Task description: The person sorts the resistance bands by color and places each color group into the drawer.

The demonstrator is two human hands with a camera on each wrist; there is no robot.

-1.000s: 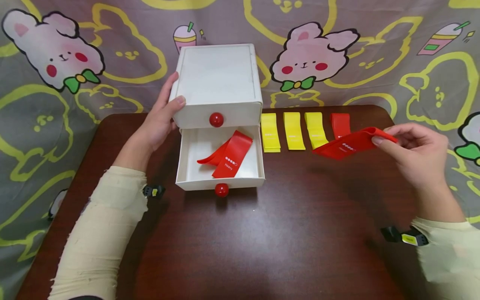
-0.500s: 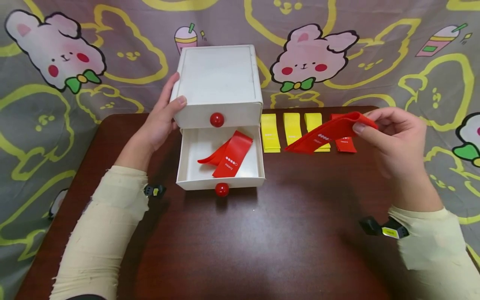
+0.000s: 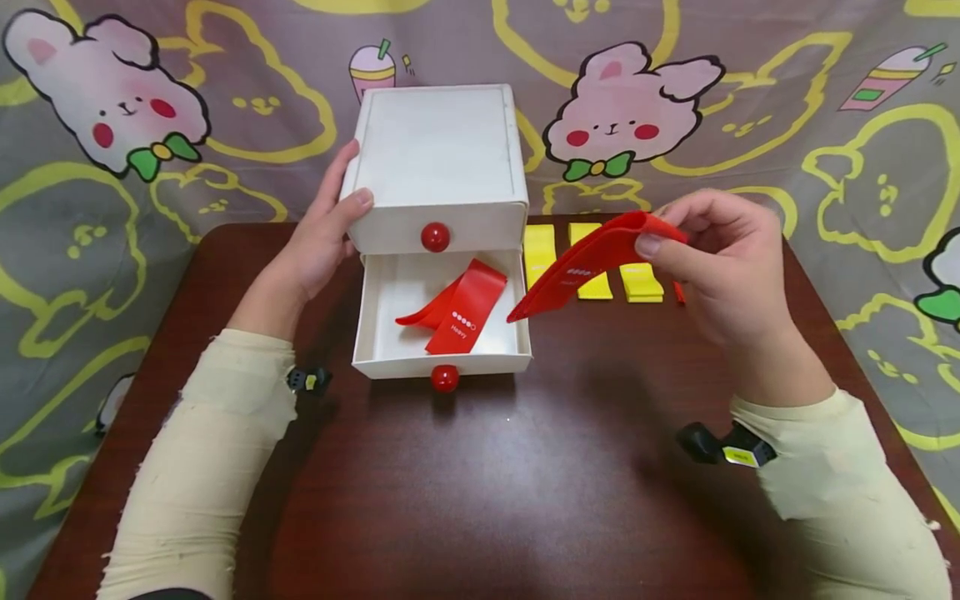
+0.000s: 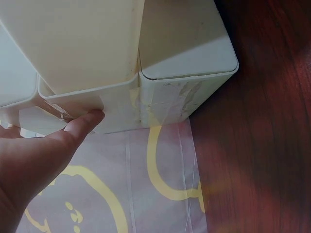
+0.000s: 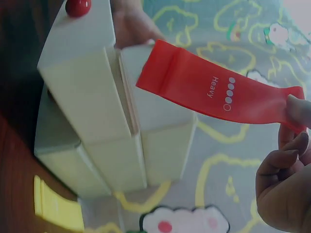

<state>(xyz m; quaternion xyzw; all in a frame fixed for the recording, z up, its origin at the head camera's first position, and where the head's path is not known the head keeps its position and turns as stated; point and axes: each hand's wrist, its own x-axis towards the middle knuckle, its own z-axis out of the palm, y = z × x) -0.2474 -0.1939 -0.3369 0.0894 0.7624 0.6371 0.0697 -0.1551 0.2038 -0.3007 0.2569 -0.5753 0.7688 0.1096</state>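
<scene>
A white two-drawer box [image 3: 438, 146] stands at the back of the table, its upper drawer closed and its lower drawer [image 3: 390, 367] pulled out. Inside the lower one lies a folded red resistance band [image 3: 474, 304] marked "Heavy". My left hand [image 3: 318, 229] grips the box at its left side, thumb over the top edge; the left wrist view has a finger [image 4: 85, 124] against the box's wall. Between thumb and fingers, my right hand [image 3: 735, 262] pinches another red resistance band [image 5: 204, 87], also reading "Heavy". Its free end slopes down to the drawer's right rim in the head view.
Right of the box, yellow resistance bands [image 3: 538, 250] lie in a row, partly covered by the held band and right hand. A red sliver [image 3: 679, 292] shows beside them. Behind the brown table [image 3: 450, 500] hangs a patterned cloth [image 3: 247, 50].
My right hand has carried the red resistance band leftward, from over the table's right side to the drawer's right edge. The left hand and the box have stayed put.
</scene>
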